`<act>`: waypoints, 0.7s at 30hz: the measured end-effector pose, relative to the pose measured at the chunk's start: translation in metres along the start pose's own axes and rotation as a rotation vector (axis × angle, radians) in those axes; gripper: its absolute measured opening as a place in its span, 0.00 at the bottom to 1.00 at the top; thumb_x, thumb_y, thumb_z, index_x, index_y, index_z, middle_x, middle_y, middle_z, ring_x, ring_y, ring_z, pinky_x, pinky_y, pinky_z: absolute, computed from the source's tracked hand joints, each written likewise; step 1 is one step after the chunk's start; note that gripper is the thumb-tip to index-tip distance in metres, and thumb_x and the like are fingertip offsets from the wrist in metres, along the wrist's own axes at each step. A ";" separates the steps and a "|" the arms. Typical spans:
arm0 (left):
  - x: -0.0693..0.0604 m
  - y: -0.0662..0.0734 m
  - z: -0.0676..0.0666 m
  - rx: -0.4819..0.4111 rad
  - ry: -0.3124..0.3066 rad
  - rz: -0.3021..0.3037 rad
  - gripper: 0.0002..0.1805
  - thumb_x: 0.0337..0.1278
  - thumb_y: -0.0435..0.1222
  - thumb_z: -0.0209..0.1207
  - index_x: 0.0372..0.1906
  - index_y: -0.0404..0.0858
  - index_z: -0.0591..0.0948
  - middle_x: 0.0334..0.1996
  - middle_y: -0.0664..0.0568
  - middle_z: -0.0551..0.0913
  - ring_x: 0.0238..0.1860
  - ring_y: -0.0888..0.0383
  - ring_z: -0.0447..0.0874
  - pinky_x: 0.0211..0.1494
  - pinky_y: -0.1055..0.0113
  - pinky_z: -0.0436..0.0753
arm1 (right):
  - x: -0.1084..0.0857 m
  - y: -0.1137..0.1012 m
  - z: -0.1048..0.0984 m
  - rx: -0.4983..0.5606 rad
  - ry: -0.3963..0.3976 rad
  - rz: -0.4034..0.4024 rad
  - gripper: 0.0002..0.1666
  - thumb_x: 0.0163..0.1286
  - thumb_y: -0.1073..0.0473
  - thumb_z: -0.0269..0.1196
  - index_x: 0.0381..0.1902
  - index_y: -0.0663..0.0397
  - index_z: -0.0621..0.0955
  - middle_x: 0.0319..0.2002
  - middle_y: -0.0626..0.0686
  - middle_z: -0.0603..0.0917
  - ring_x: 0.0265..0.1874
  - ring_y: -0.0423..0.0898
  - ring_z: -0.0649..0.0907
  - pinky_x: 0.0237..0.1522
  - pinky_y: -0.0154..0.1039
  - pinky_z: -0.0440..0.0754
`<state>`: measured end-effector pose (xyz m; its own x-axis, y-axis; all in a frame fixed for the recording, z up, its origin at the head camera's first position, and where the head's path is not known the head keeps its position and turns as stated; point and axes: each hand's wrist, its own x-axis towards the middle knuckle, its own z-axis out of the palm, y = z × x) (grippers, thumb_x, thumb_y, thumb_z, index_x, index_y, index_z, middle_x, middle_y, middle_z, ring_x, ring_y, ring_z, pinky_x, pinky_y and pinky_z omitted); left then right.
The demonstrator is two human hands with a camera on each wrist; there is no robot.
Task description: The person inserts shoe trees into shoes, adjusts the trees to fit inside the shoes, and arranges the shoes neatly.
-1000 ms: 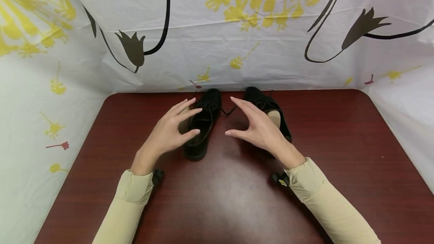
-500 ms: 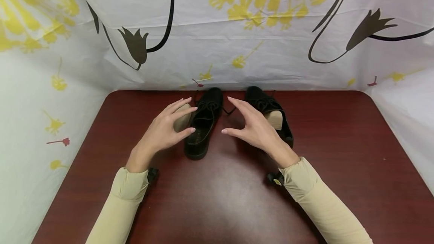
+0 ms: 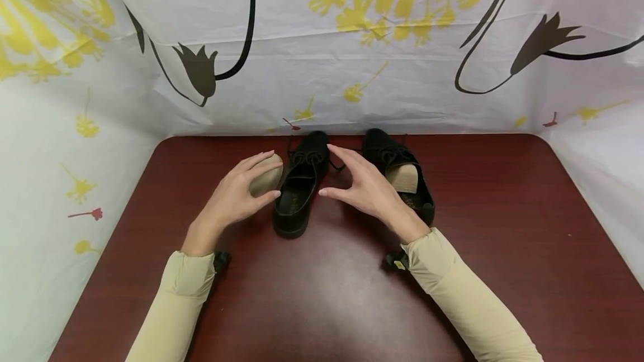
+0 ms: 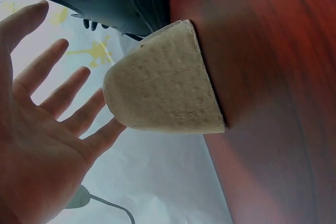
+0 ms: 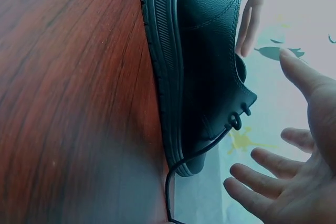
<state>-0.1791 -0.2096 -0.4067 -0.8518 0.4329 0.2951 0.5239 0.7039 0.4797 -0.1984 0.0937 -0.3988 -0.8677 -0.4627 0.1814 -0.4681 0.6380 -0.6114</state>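
Observation:
In the head view, two black lace-up shoes stand apart on the table: the left shoe point(image 3: 292, 222) and the right shoe point(image 3: 374, 139). A beige moulded shoe insert point(image 3: 266, 180) stands on the table left of the left shoe. My left hand point(image 3: 231, 197) is beside it, fingers spread and nearly straight; in the left wrist view its little finger overlaps the insert's edge point(image 4: 163, 82), and contact is unclear. My right hand point(image 3: 362, 186) hovers between the shoes, thumb and fingers apart, holding nothing. Another beige insert point(image 3: 404, 179) sits inside the right shoe.
Dark red wooden table point(image 3: 322, 306) with rounded back corners. A white patterned curtain point(image 3: 322, 82) hangs behind and along both sides, close behind the shoe toes. A loose black lace point(image 5: 197, 153) trails from the left shoe onto the table.
Both hands have moved left. My right hand has uncovered more of the right shoe and its insert; my left hand has uncovered more of the left shoe and the insert beside it.

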 end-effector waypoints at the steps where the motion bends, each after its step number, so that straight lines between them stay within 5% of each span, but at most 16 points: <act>1: -0.001 0.000 0.000 -0.003 0.001 -0.002 0.32 0.57 0.44 0.70 0.68 0.48 0.76 0.73 0.53 0.66 0.73 0.48 0.61 0.66 0.42 0.68 | 0.001 0.000 0.001 0.000 -0.003 0.003 0.54 0.59 0.33 0.69 0.78 0.36 0.59 0.74 0.47 0.64 0.72 0.47 0.66 0.66 0.51 0.69; 21: -0.007 -0.018 0.000 -0.043 -0.019 -0.088 0.31 0.58 0.41 0.69 0.67 0.45 0.77 0.72 0.48 0.68 0.71 0.46 0.65 0.64 0.43 0.71 | 0.011 0.004 0.016 0.054 0.005 0.013 0.47 0.62 0.38 0.69 0.75 0.42 0.65 0.70 0.50 0.70 0.67 0.49 0.71 0.65 0.48 0.71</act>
<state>-0.1829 -0.2255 -0.4172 -0.8943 0.3812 0.2344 0.4459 0.7154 0.5379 -0.2075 0.0811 -0.4112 -0.8747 -0.4512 0.1768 -0.4469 0.6099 -0.6544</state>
